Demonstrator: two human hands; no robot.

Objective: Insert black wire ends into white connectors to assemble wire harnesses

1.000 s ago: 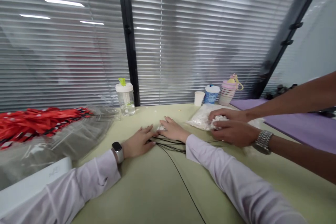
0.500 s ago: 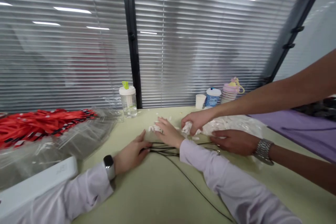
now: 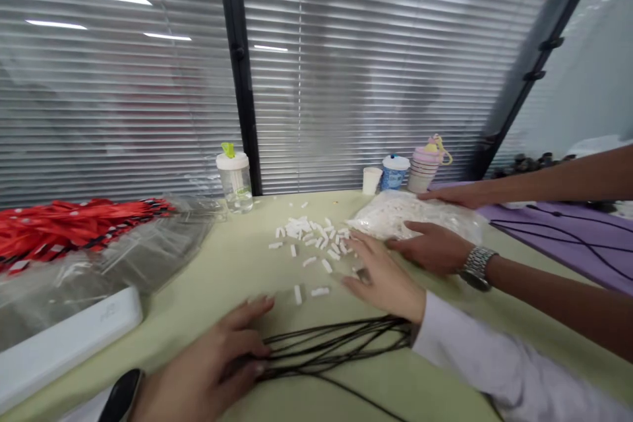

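Observation:
My left hand (image 3: 217,356) is at the lower left. Its curled fingers grip one end of a bundle of thin black cords (image 3: 336,346), while the index finger stretches forward. My right hand (image 3: 383,277) is open with fingers spread, just right of a scatter of small white pieces (image 3: 316,237). Its wrist lies over the right end of the cords. One cord trails off toward the bottom edge. Two co-worker's hands, one (image 3: 438,247) with a metal watch, touch a clear plastic bag (image 3: 410,214) full of white pieces.
Red straps (image 3: 84,227) on clear plastic sleeves (image 3: 163,250) and a white power bank (image 3: 69,349) lie left. A lidded clear cup (image 3: 235,181), paper cup (image 3: 372,180), blue cup (image 3: 394,173) and pink-lidded cup (image 3: 425,167) line the back. A purple mat (image 3: 554,227) with black cords lies right.
My right hand has left the white pieces, moving right and nearer me. My left hand has drawn nearer with the cords. The co-worker's far hand has moved from the pile to the bag.

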